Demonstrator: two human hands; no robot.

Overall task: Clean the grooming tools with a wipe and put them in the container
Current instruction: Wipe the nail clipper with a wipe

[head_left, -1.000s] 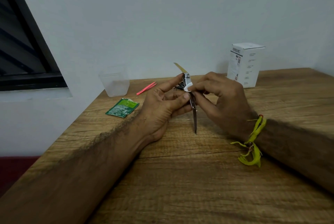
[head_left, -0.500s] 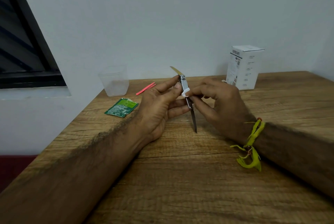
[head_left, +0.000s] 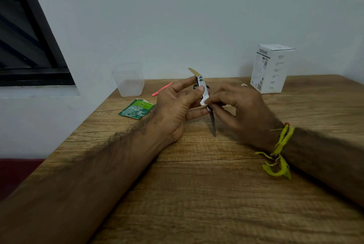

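Observation:
My left hand [head_left: 177, 104] holds a metal nail clipper [head_left: 201, 84] upright between thumb and fingers, its lever raised toward the wall. My right hand [head_left: 238, 110] pinches a small white wipe [head_left: 204, 99] against the clipper's lower part. A thin metal blade [head_left: 212, 123] points down toward the wooden table [head_left: 197, 194] below the hands; where it joins is hidden by the fingers. A clear plastic container [head_left: 129, 79] stands at the back left by the wall. Beside it lies a pink slim tool [head_left: 162, 89].
A torn green wipe sachet [head_left: 136, 109] lies left of my left hand. A white carton [head_left: 271, 68] stands at the back right. A dark window [head_left: 25, 37] is on the left wall, and the table's left edge runs diagonally below it.
The wipe in my right hand has slid slightly down the clipper. Both hands stay in nearly the same place.

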